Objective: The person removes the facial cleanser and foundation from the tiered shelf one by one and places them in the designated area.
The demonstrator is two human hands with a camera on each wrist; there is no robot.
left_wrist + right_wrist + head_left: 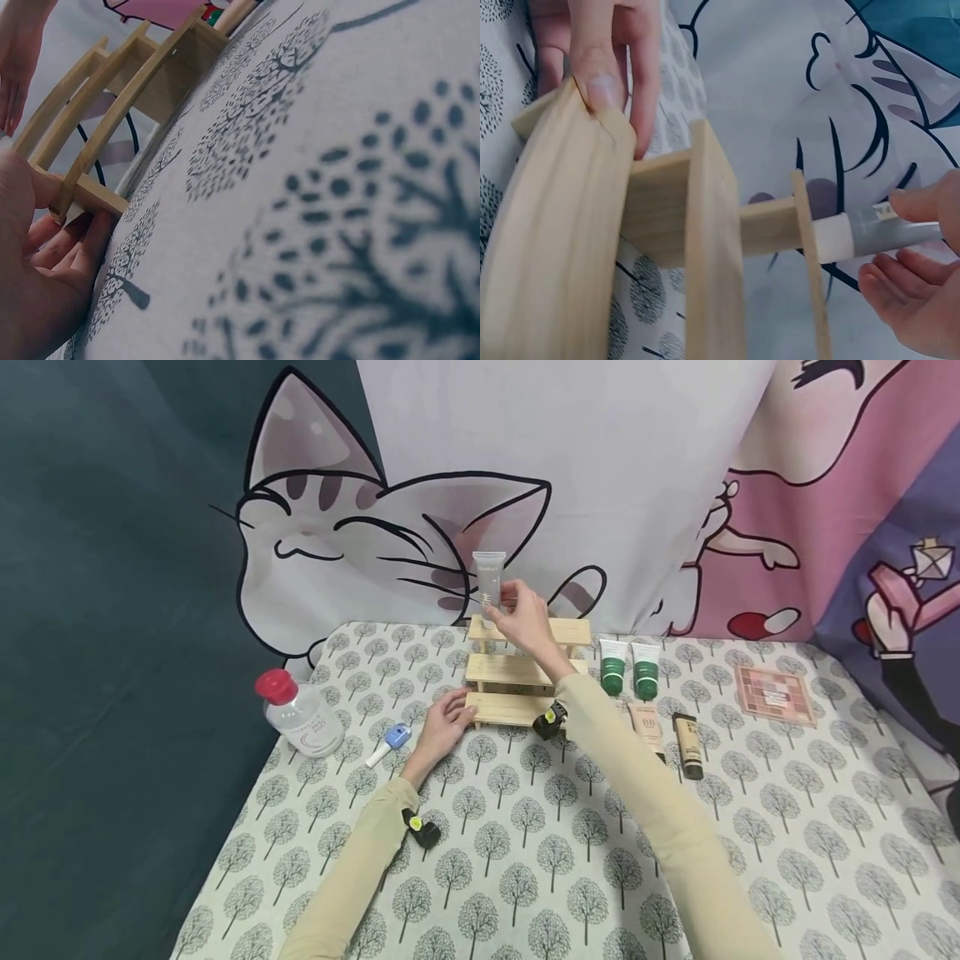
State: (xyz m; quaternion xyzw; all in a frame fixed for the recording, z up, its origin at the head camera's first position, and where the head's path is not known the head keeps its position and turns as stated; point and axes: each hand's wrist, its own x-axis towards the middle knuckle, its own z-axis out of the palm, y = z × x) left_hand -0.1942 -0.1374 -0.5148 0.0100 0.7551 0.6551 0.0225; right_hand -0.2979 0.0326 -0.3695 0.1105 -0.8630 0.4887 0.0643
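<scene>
A three-step wooden rack (517,670) stands on the cloth near the back. My right hand (522,617) pinches a grey squeeze tube (489,575) upright at the left end of the top step. In the right wrist view the white cap (832,238) of that tube meets the top step's surface. My left hand (444,724) holds the left end of the lowest step; its thumb (602,88) lies on top and the other fingers reach along the side and underneath, as the left wrist view also shows.
Right of the rack stand two green-and-white tubes (612,668). Closer in lie a beige BB tube (648,728) and a black-capped tube (688,746), with a pink palette (776,695) farther right. A red-capped bottle (303,714) and a blue-and-white item (389,743) are at left.
</scene>
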